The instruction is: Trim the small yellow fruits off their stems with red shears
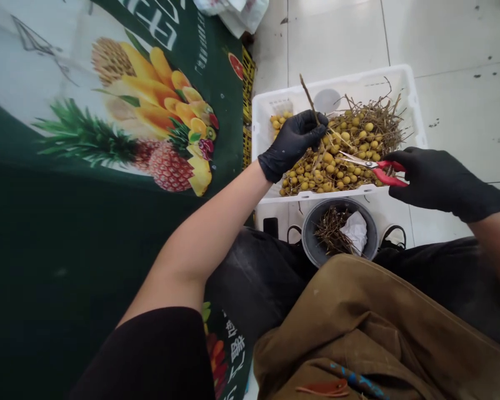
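Note:
My left hand, in a black glove, pinches a brown twig that points up and away above the crate. Red-handled scissors are in my black-gloved right hand, their blades parted and pointing left toward thin stems near my left fingers. Below both hands, a white plastic crate holds many round yellow-brown fruits, with a tangle of bare stems on its right side. A small group of fruits lies in the crate's left corner.
A grey bucket with cut twigs and a crumpled white tissue stands between my feet. A dark phone-like object lies left of it. Along the left runs a green fruit-printed banner, with yellow crates at its edge.

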Available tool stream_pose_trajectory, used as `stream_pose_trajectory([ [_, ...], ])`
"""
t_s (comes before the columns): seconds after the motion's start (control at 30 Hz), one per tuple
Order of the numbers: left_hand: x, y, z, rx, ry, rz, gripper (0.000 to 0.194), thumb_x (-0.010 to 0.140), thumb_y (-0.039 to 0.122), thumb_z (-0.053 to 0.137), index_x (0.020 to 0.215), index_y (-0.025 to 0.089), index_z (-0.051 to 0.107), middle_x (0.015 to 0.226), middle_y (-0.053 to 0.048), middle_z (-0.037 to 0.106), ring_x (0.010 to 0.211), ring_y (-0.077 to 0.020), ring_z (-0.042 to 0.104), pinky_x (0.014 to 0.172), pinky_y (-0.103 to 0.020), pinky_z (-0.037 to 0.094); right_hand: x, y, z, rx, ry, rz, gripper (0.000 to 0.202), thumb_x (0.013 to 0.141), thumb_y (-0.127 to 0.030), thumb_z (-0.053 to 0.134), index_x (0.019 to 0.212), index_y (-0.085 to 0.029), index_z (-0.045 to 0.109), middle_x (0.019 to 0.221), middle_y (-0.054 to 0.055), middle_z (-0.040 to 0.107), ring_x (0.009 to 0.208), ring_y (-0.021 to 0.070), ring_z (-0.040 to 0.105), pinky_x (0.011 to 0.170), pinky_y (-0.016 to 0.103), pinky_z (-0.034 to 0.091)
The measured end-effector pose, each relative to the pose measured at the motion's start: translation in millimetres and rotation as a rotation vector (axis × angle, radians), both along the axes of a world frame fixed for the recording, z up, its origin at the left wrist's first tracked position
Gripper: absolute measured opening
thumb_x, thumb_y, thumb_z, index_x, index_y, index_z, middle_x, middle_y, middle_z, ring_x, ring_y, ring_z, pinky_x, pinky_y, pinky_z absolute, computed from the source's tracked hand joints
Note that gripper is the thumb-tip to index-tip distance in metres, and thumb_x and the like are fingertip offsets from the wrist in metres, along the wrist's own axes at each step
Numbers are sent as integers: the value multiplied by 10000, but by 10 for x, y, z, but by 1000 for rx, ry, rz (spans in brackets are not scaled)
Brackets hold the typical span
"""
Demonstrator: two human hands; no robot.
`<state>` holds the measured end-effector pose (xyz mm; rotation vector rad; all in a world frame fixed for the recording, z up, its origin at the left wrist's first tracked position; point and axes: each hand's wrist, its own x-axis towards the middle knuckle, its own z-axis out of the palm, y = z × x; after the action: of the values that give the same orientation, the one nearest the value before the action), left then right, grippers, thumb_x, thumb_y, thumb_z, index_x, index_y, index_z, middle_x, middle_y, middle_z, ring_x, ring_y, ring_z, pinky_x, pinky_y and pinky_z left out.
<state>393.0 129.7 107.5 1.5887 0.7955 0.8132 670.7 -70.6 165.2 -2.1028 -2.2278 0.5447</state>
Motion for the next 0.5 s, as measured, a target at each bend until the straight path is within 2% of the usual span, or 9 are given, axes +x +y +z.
stream_pose_trajectory([
  [0.1, -47, 81, -109, -6, -35, 15, 313, 990, 430, 952, 1071, 199, 759, 913, -28, 768, 893, -177, 802, 842, -296, 707, -65, 70, 58, -42, 137, -83, 484, 853, -357, 783, 1303, -182, 819, 1182, 183, 841, 977, 369, 774, 858, 472, 566],
  [0.23, -113, 180, -234, -16, -92, -9, 333, 1016, 490, 922, 1113, 221, 751, 953, -20, 761, 938, -175, 804, 822, -274, 679, -53, 170, 104, -352, 681, -287, 341, 864, -372, 743, 1157, -201, 782, 927, 119, 813, 773, 312, 759, 725, 435, 595],
  [0.3, -133, 203, -265, -17, -114, -29, 338, 1017, 499, 920, 1114, 228, 742, 970, -18, 758, 956, -172, 800, 810, -260, 664, -42, 216, 116, -492, 915, -324, 317, 857, -412, 773, 1100, -209, 779, 926, 121, 817, 773, 329, 786, 682, 437, 619],
  [0.4, -145, 200, -268, -27, -144, -54, 335, 1023, 494, 916, 1114, 232, 727, 1007, -26, 758, 1038, -192, 801, 863, -280, 663, -42, 271, 112, -570, 1078, -333, 308, 848, -475, 846, 990, -212, 777, 965, 137, 827, 768, 334, 800, 657, 453, 651],
  [0.5, -143, 177, -237, -34, -164, -90, 320, 1042, 483, 898, 1109, 234, 709, 1029, -35, 756, 1144, -218, 788, 949, -318, 661, -52, 310, 77, -602, 1157, -338, 337, 848, -513, 891, 938, -213, 768, 874, 114, 803, 722, 300, 786, 622, 422, 654],
])
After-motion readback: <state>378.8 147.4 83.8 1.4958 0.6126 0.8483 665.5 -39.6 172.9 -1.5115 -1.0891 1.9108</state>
